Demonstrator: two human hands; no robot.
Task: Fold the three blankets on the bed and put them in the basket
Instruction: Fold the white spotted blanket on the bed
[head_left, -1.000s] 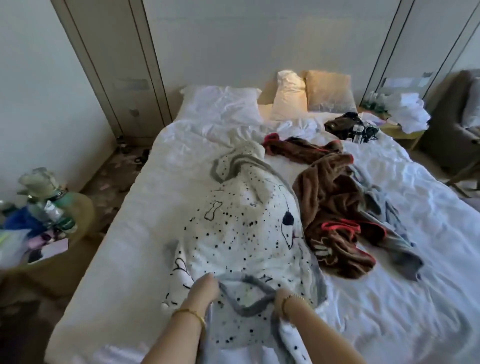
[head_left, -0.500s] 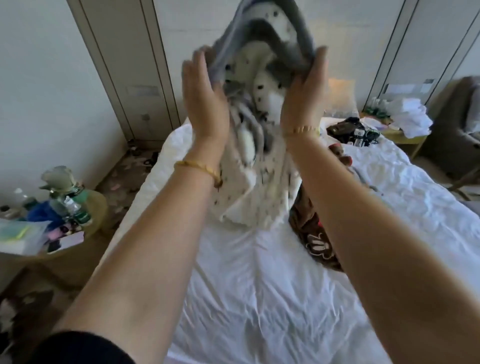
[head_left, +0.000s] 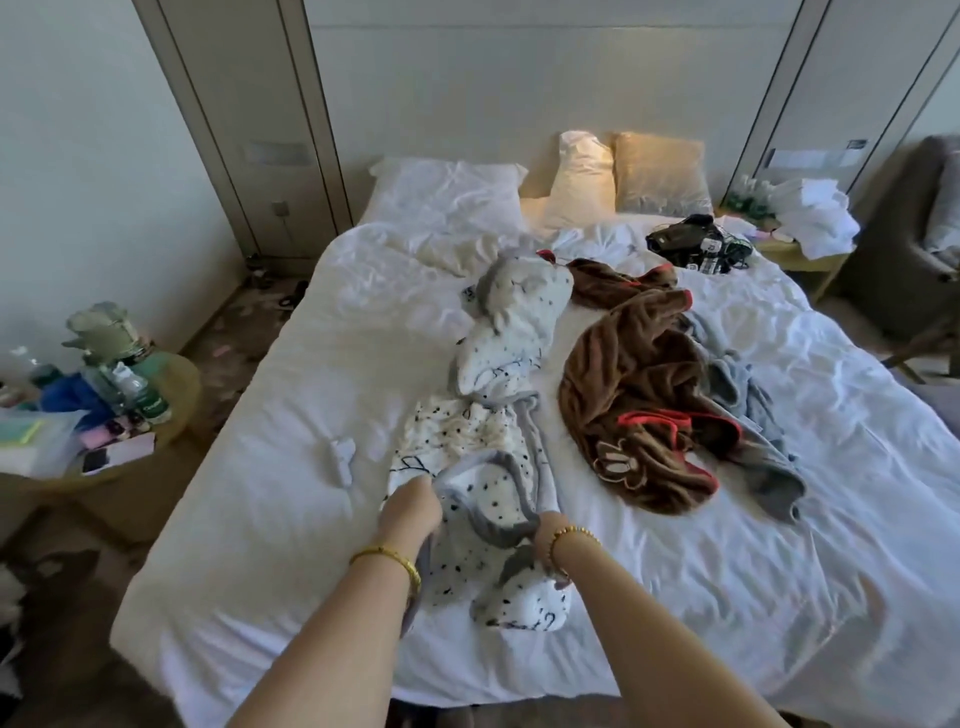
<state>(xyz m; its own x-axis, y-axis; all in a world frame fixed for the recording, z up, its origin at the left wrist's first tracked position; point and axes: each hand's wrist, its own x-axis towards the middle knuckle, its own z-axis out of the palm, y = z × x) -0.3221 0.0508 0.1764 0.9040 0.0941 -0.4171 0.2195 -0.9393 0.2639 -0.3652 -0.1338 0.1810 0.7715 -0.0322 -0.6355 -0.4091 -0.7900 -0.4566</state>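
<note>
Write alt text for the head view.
Both hands, left hand and right hand, grip the near edge of a white spotted blanket lying bunched lengthwise on a white bed. To its right lie a crumpled brown blanket and a grey blanket.

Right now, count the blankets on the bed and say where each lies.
3. The white black-spotted blanket runs up the bed's middle; the brown red-trimmed fleece blanket lies right of it; the grey blanket is partly under the brown one.
</note>
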